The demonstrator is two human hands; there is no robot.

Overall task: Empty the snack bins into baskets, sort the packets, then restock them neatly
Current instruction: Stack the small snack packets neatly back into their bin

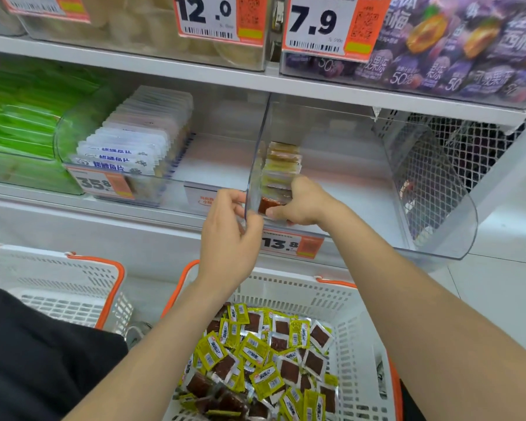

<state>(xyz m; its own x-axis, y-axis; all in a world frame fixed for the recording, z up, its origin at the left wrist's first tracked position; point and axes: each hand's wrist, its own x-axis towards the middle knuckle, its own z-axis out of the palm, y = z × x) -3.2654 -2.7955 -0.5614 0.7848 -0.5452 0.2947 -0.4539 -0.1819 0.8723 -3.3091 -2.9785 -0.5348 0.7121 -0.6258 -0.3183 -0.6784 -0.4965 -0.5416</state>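
Right hand [304,205] is inside the clear bin [422,192] on the middle shelf, its grip curled round the near end of a row of packets [283,165], thumb across the front one. These are small square packets standing on edge, a dark red-brown slab showing through the clear film, yellow-green label bands on some of them. The row hugs the bin's left wall and runs off from the grip toward 12 o'clock, so the hand sits at its 6 o'clock end, touching it. Left hand [230,235], just at 8 o'clock of the right, pinches the front edge of that same left wall between thumb and curled fingers. Below the hands, at 6 o'clock, a white basket [356,314] with orange trim holds loose packets [255,354] of the same kind, heaped every which way, yellow labels and dark squares mixed. A 13.8 price tag [289,244] sits on the bin's front, right under the right wrist. Out at 8 o'clock stands a second basket [58,268].
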